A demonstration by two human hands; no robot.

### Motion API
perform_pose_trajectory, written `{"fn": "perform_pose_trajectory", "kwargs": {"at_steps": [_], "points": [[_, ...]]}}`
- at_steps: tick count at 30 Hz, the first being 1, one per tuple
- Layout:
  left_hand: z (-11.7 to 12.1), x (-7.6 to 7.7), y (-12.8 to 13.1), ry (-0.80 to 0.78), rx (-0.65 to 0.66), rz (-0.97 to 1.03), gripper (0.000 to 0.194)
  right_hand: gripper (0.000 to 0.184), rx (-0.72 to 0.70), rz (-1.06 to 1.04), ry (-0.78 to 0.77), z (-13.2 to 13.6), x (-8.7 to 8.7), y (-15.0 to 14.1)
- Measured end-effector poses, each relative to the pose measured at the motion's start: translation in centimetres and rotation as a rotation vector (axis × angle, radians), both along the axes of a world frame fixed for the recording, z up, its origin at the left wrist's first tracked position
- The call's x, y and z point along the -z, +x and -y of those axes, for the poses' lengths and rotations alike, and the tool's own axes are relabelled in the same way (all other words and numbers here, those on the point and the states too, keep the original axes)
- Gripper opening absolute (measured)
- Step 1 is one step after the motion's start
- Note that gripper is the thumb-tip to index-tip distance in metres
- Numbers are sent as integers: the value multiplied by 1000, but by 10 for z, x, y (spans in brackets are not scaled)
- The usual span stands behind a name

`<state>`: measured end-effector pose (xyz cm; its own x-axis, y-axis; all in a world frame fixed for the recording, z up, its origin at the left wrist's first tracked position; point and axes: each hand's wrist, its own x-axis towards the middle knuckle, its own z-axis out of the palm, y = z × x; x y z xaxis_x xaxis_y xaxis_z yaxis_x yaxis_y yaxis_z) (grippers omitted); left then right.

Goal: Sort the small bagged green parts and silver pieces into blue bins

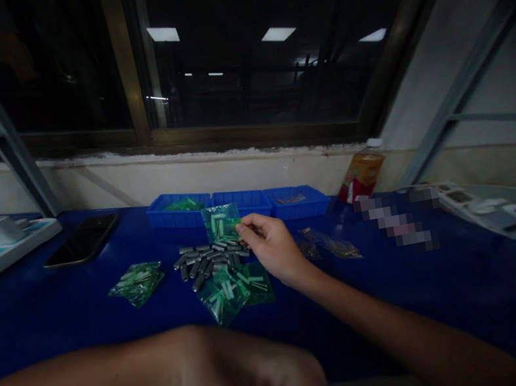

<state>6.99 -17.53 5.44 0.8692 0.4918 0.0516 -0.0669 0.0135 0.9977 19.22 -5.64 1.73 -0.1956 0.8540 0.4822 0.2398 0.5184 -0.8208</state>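
Note:
Between thumb and fingers, my right hand (271, 244) pinches a small green-tinted plastic bag (222, 223) with pale strips inside, held up in front of the blue bins. Below it lies a pile of short dark grey cylinders (200, 260). Green bags (225, 297) with pale pieces in them lie against the near side of that pile. A separate stack of similar bags (137, 283) sits to the left. My left hand (250, 377) is close to the camera at the bottom, blurred and bent downward; its fingers are mostly hidden.
Three joined blue bins (240, 204) stand by the wall, the left one with green bags. Clear bags of brownish pieces (340, 246) lie right of my right hand. A phone (80, 240), power strips (40, 234) and a drink bottle (362, 173) are also on the blue table.

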Motion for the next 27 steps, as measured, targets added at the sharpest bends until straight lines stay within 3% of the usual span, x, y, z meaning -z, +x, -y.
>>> {"fn": "perform_pose_trajectory", "kwargs": {"at_steps": [1, 2, 4, 7, 11, 15, 18, 21, 24, 27], "points": [[-17, -8, -4, -8, 201, -66, 50, 18, 17, 15, 34, -1, -1, 2], [-34, -14, -9, -10, 271, -113, 52, 18, 41, 35, 80, -2, -2, 3], [-67, -15, -24, -4, -26, -48, 54, 18, 106, 92, 190, -4, -4, 8], [-107, 1, -46, -106, -438, -35, 52, 18, 185, 197, 344, -5, -7, 13], [-132, 23, -56, -307, -614, -99, 59, 18, 139, 315, 485, -3, -5, 13], [-130, 27, -50, -344, -691, -53, 32, 22, 67, 365, 509, -2, -2, 12], [-125, 28, -46, -246, -773, 38, 18, 25, 42, 363, 453, -4, -2, 13], [-123, 32, -43, -89, -814, 49, 23, 24, 47, 339, 334, -5, -2, 12], [-121, 37, -41, 147, -862, -37, 25, 19, 56, 279, 185, -5, -2, 9], [-119, 40, -40, 481, -912, -123, 21, 31, 20, 148, -45, -4, -2, 5]]}}
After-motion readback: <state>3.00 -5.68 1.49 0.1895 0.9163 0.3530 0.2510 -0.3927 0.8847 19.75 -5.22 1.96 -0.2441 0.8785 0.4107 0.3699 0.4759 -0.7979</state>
